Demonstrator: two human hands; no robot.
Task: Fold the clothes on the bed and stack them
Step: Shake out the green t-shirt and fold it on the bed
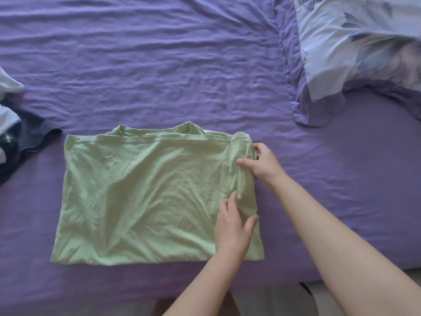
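**Green Shirt: Right Edge in Both Hands**

Nearest the camera, the left hand [232, 231] rests flat on the green shirt [141, 197], fingers straight and loosely spread, near the shirt's right edge. Farther along that edge, the right hand [262, 161] pinches a fold of the fabric between thumb and fingers. Shirt lies partly folded on the purple bed [159, 65]. Unfolded clothes [20, 133] lie at far left; a floral pillow [355, 49] occupies the far right.
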